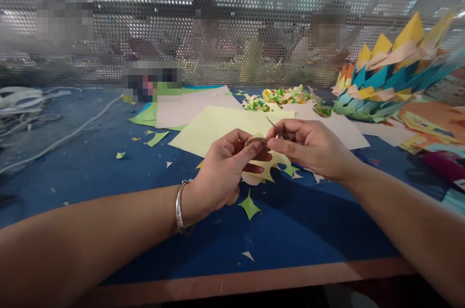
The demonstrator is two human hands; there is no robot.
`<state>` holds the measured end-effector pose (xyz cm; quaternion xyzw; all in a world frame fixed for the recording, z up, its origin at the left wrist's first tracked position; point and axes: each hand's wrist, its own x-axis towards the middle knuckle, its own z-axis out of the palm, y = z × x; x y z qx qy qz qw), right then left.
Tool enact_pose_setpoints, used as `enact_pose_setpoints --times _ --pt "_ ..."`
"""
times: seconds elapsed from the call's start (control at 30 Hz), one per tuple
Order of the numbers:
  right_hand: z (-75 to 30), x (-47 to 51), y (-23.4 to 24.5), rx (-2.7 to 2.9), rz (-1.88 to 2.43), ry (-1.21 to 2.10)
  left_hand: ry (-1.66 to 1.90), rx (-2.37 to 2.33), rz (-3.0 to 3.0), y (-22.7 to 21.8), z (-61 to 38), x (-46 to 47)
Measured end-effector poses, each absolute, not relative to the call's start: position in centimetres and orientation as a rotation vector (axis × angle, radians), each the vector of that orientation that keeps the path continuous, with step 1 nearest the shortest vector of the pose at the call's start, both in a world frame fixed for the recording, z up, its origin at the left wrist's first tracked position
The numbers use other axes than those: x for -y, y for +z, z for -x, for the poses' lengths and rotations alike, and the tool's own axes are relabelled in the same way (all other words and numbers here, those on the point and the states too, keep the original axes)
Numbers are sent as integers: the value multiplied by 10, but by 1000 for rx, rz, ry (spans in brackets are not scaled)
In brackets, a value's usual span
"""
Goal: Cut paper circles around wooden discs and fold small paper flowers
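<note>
Over the middle of the blue table, both my hands meet at a small round piece of pale paper. My left hand, with a silver bangle at the wrist, pinches this piece between thumb and fingers. My right hand is closed around a thin, dark, pointed metal tool; its tip sticks out up and to the left. Right fingertips are close against the paper's edge, and whether they touch it I cannot tell. Beneath the hands lie a pale yellow sheet and cut paper scraps. A green scrap is just in front.
Curled paper pieces are heaped behind the sheets. A layered, pointed paper construction stands at right, near a purple object. A white cable crosses the left side. A perforated metal screen runs behind, with people beyond it.
</note>
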<state>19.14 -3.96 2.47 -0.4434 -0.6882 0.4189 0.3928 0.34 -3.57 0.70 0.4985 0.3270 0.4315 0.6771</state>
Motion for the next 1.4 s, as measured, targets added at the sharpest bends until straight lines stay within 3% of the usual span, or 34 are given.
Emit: enact_pose_setpoints --times 1.4 --pt "-199 41 25 2029 1279 987 886 -786 -1114 10 0 35"
